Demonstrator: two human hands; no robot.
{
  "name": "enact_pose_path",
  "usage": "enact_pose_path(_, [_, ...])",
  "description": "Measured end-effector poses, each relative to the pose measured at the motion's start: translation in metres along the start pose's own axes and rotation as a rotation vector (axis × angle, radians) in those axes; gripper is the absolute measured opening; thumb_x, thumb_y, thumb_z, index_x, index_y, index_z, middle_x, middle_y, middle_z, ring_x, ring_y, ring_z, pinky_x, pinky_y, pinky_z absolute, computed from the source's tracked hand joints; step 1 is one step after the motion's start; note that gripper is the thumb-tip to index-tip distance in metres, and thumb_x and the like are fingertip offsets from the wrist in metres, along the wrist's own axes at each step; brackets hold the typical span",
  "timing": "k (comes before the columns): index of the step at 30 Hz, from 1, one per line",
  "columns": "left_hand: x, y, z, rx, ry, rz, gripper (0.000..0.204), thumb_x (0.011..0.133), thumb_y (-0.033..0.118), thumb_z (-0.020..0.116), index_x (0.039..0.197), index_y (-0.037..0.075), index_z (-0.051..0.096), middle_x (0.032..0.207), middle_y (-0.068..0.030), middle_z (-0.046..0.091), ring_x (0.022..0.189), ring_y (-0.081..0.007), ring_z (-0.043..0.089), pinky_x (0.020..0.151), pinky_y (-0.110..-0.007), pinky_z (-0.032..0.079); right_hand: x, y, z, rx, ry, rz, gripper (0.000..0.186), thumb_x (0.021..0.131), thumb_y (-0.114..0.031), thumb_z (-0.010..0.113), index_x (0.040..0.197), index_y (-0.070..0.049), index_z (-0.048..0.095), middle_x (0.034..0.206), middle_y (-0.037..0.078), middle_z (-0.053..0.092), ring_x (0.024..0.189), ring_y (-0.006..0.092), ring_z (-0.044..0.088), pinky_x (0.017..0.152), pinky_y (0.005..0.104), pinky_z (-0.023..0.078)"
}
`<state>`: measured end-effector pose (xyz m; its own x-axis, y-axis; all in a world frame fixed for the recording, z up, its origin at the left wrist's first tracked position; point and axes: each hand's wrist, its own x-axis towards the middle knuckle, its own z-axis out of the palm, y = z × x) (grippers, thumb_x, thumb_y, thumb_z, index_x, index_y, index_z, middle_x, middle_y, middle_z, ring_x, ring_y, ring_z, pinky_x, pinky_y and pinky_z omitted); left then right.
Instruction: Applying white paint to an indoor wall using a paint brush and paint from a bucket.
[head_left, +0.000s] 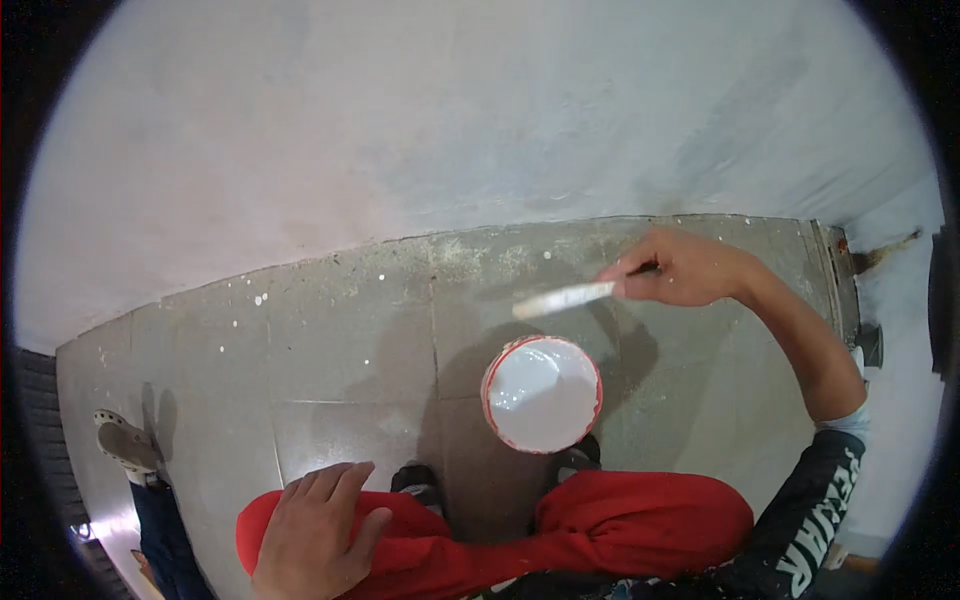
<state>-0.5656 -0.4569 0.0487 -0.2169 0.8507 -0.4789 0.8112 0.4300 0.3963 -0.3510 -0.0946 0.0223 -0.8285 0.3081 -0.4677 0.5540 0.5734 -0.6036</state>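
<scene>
My right hand (690, 268) is closed round the end of a paintbrush (563, 300), which looks white and slightly blurred. The brush points left, its tip above the far rim of a round bucket (485, 395). White paint (540, 397) lies inside the bucket, and its rim is red and smeared. The bucket stands on the floor just beyond my feet. Over my left knee, my left hand (318, 535) lies with fingers stretched out and thumb apart, holding nothing.
A whitish, patchy wall (480, 110) rises beyond the grey tiled floor (340, 340), which has white paint spots. At the far left is another person's shoe (125, 440) and dark trouser leg. Dark objects stand along the right wall (905, 300).
</scene>
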Motion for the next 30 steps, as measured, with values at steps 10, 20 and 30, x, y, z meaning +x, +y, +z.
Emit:
enact_pose_path(10, [-0.004, -0.011, -0.01, -0.051, -0.037, 0.14, 0.048, 0.081, 0.018, 0.066, 0.124, 0.001, 0.051, 0.12, -0.0195, 0.057, 0.113, -0.038, 0.053, 0.099, -0.045, 0.041, 0.023, -0.011, 0.128, -0.507, -0.361, 0.027, 0.036, 0.078, -0.007, 0.06, 0.113, -0.011, 0.067, 0.094, 0.021, 0.066, 0.091, 0.0349, 0.064, 0.079, 0.0452, 0.05])
enact_pose_path(20, [-0.003, -0.015, -0.007, -0.015, -0.041, 0.102, 0.05, 0.08, 0.018, 0.066, 0.125, 0.003, 0.051, 0.122, -0.0191, 0.056, 0.113, -0.0388, 0.053, 0.099, -0.045, 0.04, 0.053, 0.034, 0.212, -0.601, -0.192, -0.1, 0.034, 0.076, -0.003, 0.058, 0.109, -0.004, 0.064, 0.093, 0.023, 0.065, 0.089, 0.0371, 0.065, 0.078, 0.0473, 0.053])
enact_pose_path(30, [-0.004, -0.004, -0.007, 0.02, -0.025, 0.067, 0.049, 0.08, 0.015, 0.066, 0.125, 0.004, 0.051, 0.12, -0.0192, 0.057, 0.112, -0.0384, 0.053, 0.098, -0.044, 0.041, 0.061, 0.051, 0.224, -0.583, -0.173, -0.146, 0.031, 0.076, 0.0, 0.058, 0.106, 0.001, 0.063, 0.094, 0.024, 0.065, 0.091, 0.0374, 0.065, 0.074, 0.0466, 0.054])
